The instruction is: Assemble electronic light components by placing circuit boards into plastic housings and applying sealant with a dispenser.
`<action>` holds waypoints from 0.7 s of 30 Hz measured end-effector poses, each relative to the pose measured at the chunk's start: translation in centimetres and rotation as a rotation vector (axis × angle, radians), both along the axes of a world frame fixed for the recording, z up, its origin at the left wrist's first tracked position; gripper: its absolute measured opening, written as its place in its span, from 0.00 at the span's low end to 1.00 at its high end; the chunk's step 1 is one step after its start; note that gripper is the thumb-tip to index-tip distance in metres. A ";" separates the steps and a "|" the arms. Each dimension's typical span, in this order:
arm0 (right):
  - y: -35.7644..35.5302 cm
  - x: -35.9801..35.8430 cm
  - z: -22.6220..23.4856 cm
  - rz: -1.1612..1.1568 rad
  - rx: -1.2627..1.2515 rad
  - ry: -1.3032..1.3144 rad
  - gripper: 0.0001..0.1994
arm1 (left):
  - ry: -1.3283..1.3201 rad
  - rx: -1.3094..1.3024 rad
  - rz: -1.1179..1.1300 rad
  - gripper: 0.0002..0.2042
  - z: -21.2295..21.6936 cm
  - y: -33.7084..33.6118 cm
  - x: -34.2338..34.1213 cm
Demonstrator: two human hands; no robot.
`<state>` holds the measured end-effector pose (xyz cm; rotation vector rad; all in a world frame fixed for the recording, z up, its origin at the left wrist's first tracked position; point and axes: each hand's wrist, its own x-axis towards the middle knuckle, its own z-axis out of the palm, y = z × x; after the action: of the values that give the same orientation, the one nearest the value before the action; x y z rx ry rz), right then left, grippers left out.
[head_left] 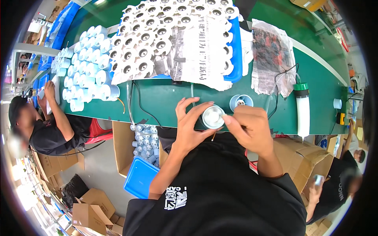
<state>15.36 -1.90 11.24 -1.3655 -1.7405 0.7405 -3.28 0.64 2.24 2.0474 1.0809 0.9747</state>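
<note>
My left hand [189, 125] wraps its fingers around a small round white-and-grey part [213, 117] at the near edge of the green workbench [165, 98]. My right hand [249, 128] pinches the same part from the right, thumb on its top. A thin stick pokes out below the part. A pale blue cylindrical housing [240, 102] stands on the bench just behind my right hand.
Rows of white round parts [145, 43] lie on newspaper over a blue tray [235, 47]. Pale blue cylinders [86, 67] are stacked at left. A white dispenser bottle with green cap [302, 110] lies at right. Co-workers sit on both sides. Cardboard boxes [126, 149] stand below.
</note>
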 end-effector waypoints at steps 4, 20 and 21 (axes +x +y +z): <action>1.3 1.7 0.3 -0.054 0.017 -0.039 0.18 | -0.006 -0.131 0.209 0.30 1.7 -0.4 -1.7; 20.1 -0.3 -1.9 0.140 0.728 -1.005 0.08 | -0.375 0.055 0.355 0.12 1.2 -3.5 -1.1; 20.3 -0.1 -2.2 0.153 0.777 -1.037 0.07 | -0.380 -0.010 0.315 0.11 1.2 -4.0 -0.4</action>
<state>15.26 18.39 9.07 -1.0810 -2.5164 -0.7100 -3.70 -3.39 3.44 1.6177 1.2102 1.4429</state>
